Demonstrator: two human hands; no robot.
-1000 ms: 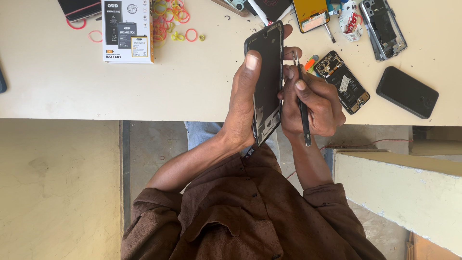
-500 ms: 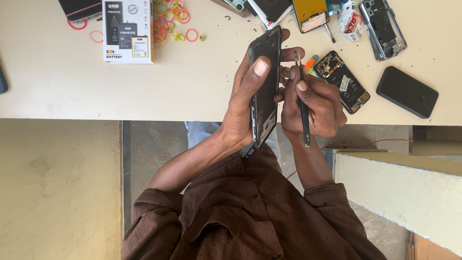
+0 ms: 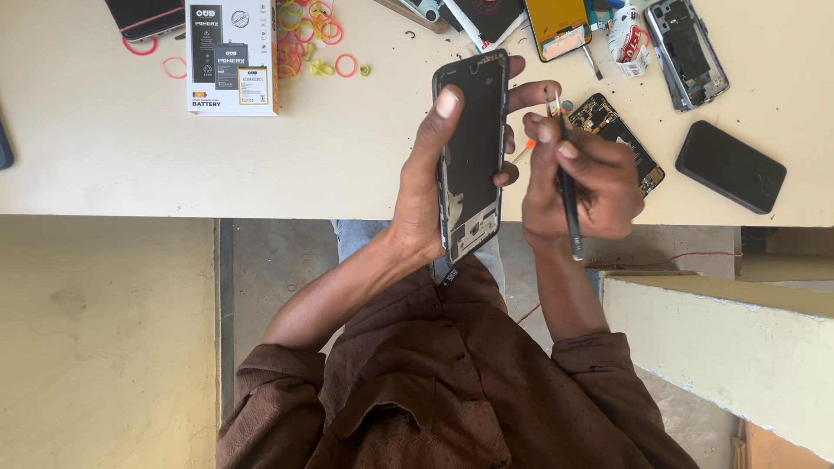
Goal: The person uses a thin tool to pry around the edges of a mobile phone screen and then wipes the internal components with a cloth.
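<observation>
Evidently the left hand (image 3: pixel 426 187) was clamped around an opened black phone frame (image 3: pixel 472 156), thumb pressed flat along its near edge and fingertips curling over the far side, so the shell stood on its long edge, raised above the worktop (image 3: pixel 347 165) and turned toward the person's face. That tilt seemed chosen to let light fall into the exposed lower section, where the inner parts showed. A small connector or ribbon dangled from the bottom end.

The right hand (image 3: pixel 578 178) was closed on a slim dark tool (image 3: pixel 566 195), a pen-like driver or tweezers; I could not tell which. It was gripped between thumb and forefinger with its tip up beside the frame's right edge, near but apparently not touching it, poised close for fine work.

Just behind that hand lay a stripped phone (image 3: pixel 618 139) showing its circuit board. Further right rested a black phone (image 3: pixel 730 167) face down, and beyond it a grey empty phone housing (image 3: pixel 688 54). A yellow-backed screen panel (image 3: pixel 556 26) sat at the far edge. Off to the left stood a white battery box (image 3: pixel 232 56) with loose coloured rubber bands (image 3: pixel 308 39) scattered beside it.
</observation>
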